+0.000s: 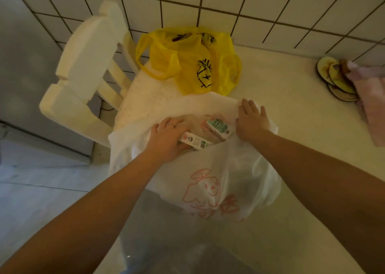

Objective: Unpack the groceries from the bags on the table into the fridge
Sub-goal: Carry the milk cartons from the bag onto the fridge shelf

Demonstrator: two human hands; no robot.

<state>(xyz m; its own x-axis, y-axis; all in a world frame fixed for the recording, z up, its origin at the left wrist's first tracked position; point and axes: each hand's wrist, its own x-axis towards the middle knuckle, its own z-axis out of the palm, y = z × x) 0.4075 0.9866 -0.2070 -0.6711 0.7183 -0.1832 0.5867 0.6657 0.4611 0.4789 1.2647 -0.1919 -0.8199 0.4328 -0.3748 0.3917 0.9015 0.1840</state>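
A white plastic bag (210, 182) with a red cartoon print stands on the table (291, 127) near its front edge. My left hand (166, 138) is inside the bag's mouth, closed around a white carton (195, 142) with green print. A second carton (218, 126) with a green and pink label lies deeper in the bag. My right hand (252, 121) grips the bag's right rim and holds it apart. Behind it a yellow plastic bag (187, 63) with black print lies slumped on the table by the tiled wall.
A cream wooden chair (87, 65) stands against the table's left side. Several round coasters (335, 80) and a pink cloth (370, 98) lie at the table's right. A tiled wall (270, 7) runs behind. A grey fridge side (23, 55) stands at the far left.
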